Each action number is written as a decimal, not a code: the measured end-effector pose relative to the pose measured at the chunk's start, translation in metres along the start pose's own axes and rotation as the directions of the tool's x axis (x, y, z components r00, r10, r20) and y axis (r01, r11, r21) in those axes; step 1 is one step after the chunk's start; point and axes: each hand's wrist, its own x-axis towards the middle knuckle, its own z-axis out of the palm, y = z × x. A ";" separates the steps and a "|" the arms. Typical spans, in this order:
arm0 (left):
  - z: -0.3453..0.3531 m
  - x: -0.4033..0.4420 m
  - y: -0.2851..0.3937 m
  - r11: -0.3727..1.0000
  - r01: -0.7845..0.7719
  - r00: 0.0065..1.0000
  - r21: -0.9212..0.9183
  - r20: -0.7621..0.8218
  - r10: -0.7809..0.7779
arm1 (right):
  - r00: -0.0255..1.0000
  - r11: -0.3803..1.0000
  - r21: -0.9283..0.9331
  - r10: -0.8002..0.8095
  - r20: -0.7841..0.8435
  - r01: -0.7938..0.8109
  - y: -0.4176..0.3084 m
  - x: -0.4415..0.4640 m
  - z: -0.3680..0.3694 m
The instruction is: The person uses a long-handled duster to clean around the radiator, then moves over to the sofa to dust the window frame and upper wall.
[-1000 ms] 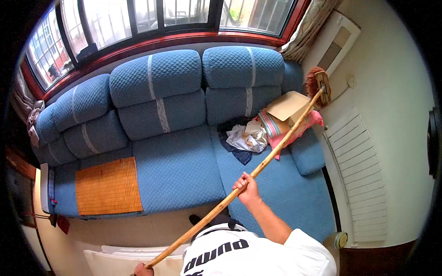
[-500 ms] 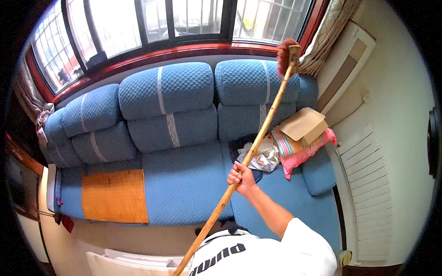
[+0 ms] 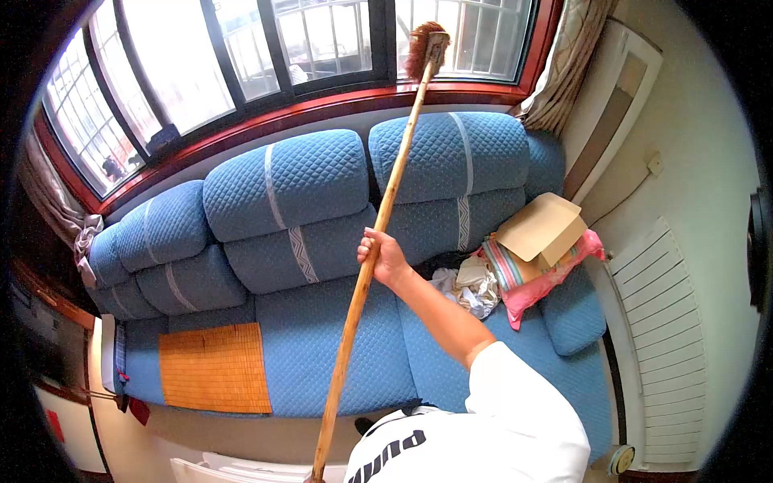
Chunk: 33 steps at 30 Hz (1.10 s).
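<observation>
My right hand (image 3: 382, 259) is closed around the wooden handle of a broom (image 3: 353, 332), near the middle of its length. The broom slants up and away from me, its reddish-brown bristle head (image 3: 427, 52) raised in front of the window (image 3: 330, 40), above the sofa back. I cannot tell whether the bristles touch the glass. At the lower edge of the view, a small sliver by the handle's end may be my left hand, but its fingers do not show. Below the handle lies the blue quilted sofa (image 3: 338, 346).
A bamboo mat (image 3: 214, 368) lies on the sofa's left seat. At the right are crumpled clothes (image 3: 475, 286), a pink cloth (image 3: 531, 302) and an open cardboard box (image 3: 541, 229). Curtains (image 3: 560, 76) hang beside the window, and a white radiator (image 3: 660, 338) stands along the right wall.
The broom head has moved left and up, from above the right sofa cushion to the window. My right hand has moved up and left with the handle, which now stands steeper.
</observation>
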 end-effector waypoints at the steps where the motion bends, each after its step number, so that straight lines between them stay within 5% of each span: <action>1: -0.002 0.000 0.011 0.999 -0.001 1.000 -0.043 -0.030 -0.001 | 1.000 1.000 0.004 0.001 0.000 -0.001 0.000 0.007 -0.001; 6: 0.007 0.010 0.035 0.967 -0.030 0.991 -0.252 -0.134 -0.004 | 0.992 0.991 -0.119 -0.077 -0.103 0.065 -0.009 0.035 -0.018; 17: -0.026 0.038 0.109 0.952 -0.297 0.947 -0.073 -0.148 0.285 | 0.971 0.952 -0.239 -0.220 -0.092 0.193 -0.068 0.038 -0.046; 20: -0.024 0.058 0.139 0.923 -0.351 0.935 -0.158 -0.116 0.336 | 0.965 0.949 -0.237 -0.238 -0.108 0.207 -0.084 0.027 -0.051; 23: -0.034 0.062 0.193 0.946 -0.308 0.950 -0.102 -0.093 0.299 | 0.953 0.938 -0.239 -0.283 -0.108 0.251 -0.090 0.014 -0.059; 33: -0.050 0.052 0.301 0.849 -0.527 0.848 -0.038 -0.090 0.522 | 0.927 0.917 -0.344 -0.292 -0.237 0.201 -0.086 -0.025 -0.082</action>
